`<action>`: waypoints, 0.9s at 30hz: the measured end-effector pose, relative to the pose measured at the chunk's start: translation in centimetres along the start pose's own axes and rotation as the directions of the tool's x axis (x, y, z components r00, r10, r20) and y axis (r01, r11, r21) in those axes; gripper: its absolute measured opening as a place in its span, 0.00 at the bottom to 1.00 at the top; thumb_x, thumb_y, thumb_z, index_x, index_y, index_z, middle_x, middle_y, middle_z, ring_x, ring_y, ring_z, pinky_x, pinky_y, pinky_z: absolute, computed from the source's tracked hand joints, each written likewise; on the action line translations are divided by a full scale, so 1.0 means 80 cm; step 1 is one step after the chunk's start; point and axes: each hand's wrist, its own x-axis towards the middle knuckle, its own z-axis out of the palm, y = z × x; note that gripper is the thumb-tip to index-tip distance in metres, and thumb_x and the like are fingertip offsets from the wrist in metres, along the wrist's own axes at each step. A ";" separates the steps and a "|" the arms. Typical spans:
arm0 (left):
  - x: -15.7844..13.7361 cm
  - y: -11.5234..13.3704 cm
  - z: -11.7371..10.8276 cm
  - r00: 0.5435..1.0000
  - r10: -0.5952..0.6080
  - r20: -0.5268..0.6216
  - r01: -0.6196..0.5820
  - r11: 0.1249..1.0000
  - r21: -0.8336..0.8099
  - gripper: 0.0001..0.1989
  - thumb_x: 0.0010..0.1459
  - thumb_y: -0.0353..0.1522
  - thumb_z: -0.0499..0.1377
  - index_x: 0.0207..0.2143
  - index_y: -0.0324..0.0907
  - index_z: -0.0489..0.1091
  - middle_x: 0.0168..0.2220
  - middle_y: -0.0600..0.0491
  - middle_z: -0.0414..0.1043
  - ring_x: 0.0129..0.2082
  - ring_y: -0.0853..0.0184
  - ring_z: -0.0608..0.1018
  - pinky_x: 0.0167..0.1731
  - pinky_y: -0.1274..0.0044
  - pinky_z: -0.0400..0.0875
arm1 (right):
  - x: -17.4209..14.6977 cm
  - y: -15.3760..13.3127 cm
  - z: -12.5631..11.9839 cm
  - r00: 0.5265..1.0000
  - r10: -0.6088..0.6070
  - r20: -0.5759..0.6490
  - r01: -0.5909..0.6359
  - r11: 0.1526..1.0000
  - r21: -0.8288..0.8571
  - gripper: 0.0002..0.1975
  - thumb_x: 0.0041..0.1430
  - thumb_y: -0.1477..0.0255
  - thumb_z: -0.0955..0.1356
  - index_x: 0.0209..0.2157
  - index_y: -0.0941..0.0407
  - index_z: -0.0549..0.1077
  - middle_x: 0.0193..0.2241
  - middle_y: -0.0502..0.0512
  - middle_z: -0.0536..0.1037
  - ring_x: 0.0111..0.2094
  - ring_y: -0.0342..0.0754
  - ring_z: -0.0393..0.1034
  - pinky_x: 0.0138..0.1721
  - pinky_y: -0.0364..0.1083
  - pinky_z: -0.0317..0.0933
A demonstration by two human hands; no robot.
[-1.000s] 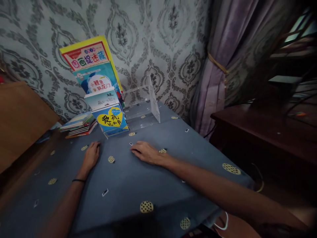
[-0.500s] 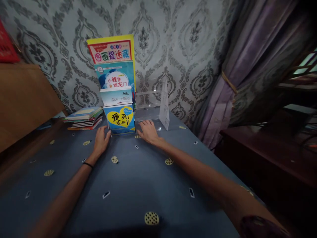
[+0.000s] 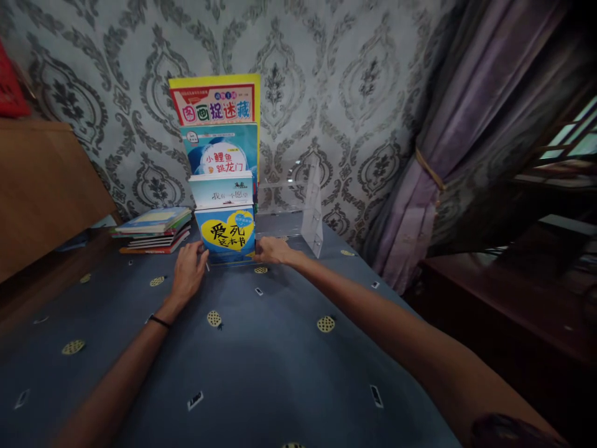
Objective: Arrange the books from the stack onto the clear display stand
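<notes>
A blue book (image 3: 227, 233) with a yellow heart on its cover stands upright at the front of a clear acrylic display rack (image 3: 313, 214). My left hand (image 3: 189, 267) is at its lower left edge, thumb and fingers bent in around that side. At the lower right corner, my right hand (image 3: 273, 250) has its fingers closed on the edge. Stepped up behind are a pale blue-white book (image 3: 221, 191), a teal book (image 3: 221, 146) and a tall yellow-edged picture book (image 3: 214, 102). Whether the fingers also grip the rack is hidden.
A stack of thin books (image 3: 153, 229) lies left of the rack. Blue cloth with pineapple prints (image 3: 261, 348) covers the table. A wooden board (image 3: 46, 186) stands at far left, patterned wallpaper (image 3: 368, 81) behind, and a tied purple curtain (image 3: 429, 168) at right.
My right hand has come in to the book's right edge, its spread fingers now closed there. My left hand has drawn in against the left edge. The camera view has tilted slightly.
</notes>
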 end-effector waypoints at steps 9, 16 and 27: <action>0.002 0.015 -0.002 0.999 -0.042 0.025 0.042 0.999 -0.011 0.10 0.64 0.37 0.52 0.41 0.43 0.69 0.35 0.49 0.74 0.36 0.57 0.76 0.40 0.67 0.71 | 0.020 0.008 0.002 0.999 -0.043 0.011 0.042 0.999 0.011 0.12 0.61 0.66 0.71 0.43 0.54 0.83 0.43 0.60 0.85 0.46 0.56 0.79 0.39 0.43 0.68; -0.001 0.020 0.000 0.999 -0.050 0.017 0.050 0.998 -0.029 0.11 0.63 0.36 0.51 0.43 0.43 0.69 0.36 0.49 0.73 0.38 0.57 0.76 0.42 0.67 0.71 | 0.024 0.014 0.006 0.999 -0.052 0.003 0.052 0.998 0.029 0.11 0.63 0.66 0.70 0.42 0.53 0.84 0.45 0.59 0.84 0.47 0.57 0.79 0.40 0.44 0.68; -0.002 0.015 -0.003 0.996 -0.083 -0.011 0.081 0.988 -0.128 0.13 0.65 0.36 0.52 0.49 0.43 0.69 0.37 0.50 0.75 0.38 0.60 0.78 0.42 0.69 0.73 | 0.004 0.003 0.011 0.997 -0.035 -0.073 0.035 0.999 0.001 0.09 0.64 0.68 0.69 0.41 0.55 0.82 0.41 0.61 0.85 0.44 0.55 0.80 0.38 0.44 0.66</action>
